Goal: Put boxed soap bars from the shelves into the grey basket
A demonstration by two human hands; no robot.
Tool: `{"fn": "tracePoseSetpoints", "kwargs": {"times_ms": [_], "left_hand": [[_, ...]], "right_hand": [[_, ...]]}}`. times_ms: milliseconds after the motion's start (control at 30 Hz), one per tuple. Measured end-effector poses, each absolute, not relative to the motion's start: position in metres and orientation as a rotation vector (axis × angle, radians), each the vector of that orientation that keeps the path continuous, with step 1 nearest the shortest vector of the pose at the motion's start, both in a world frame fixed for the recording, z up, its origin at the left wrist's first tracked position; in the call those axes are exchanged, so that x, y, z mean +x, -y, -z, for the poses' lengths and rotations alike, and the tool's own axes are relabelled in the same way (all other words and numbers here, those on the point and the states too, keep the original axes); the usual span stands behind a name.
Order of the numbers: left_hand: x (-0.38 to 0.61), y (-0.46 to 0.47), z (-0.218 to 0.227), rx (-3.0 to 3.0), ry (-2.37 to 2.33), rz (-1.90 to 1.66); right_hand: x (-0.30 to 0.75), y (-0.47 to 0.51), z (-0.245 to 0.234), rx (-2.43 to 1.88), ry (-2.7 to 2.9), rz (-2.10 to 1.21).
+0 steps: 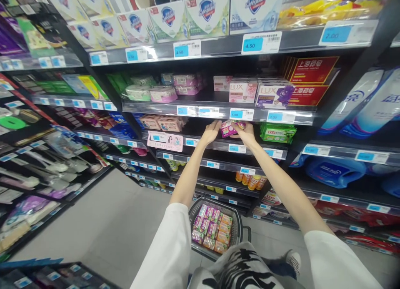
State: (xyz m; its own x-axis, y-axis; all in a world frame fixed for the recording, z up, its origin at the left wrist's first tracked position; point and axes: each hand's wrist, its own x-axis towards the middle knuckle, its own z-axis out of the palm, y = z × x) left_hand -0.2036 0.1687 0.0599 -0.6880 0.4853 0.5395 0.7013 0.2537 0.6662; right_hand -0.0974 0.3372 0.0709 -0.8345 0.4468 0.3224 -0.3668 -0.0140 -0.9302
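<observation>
A purple-and-pink pack of soap (pixel 227 129) is at the front of a middle shelf. My right hand (pixel 244 133) grips its right side, with the fingers wrapped over the pack. Just left of the pack, my left hand (pixel 211 132) reaches over the shelf edge with its fingers stretched forward; it appears to hold nothing. Green packs of soap (pixel 277 133) lie on the same shelf to the right. Below my arms, a dark shopping basket (pixel 239 222) on the floor holds several purple and orange soap packs (pixel 212 224).
Soap boxes (pixel 242 91) stand on the shelf just above my hands, and its price-tag rail (pixel 215 112) juts out over them. Pink soap boxes (pixel 170 123) sit farther left. Blue detergent bottles (pixel 336 170) fill the right shelves. Grey floor (pixel 103 226) lies to the left.
</observation>
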Motion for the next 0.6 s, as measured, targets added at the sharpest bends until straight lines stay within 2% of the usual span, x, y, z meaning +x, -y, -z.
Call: {"fn": "tracePoseSetpoints", "kwargs": {"times_ms": [167,300,433,600], "left_hand": [[-0.194,-0.166,-0.063,-1.137,2.356,1.369],[-0.199,-0.162,-0.059,-1.294,2.318,1.529],[-0.213,-0.162,-0.055,-1.289,2.27,1.677],[-0.211,-0.165,-0.059,-1.153,2.313,1.523]], "right_hand": [[-0.098,-0.336,-0.07,-0.079,1.777,-1.799],[-0.099,-0.336,-0.065,-0.102,1.859,-1.649],[-0.102,-0.331,-0.057,-0.145,1.968,-1.179],[-0.092,-0.319,-0.053,-0.007,1.948,-0.702]]}}
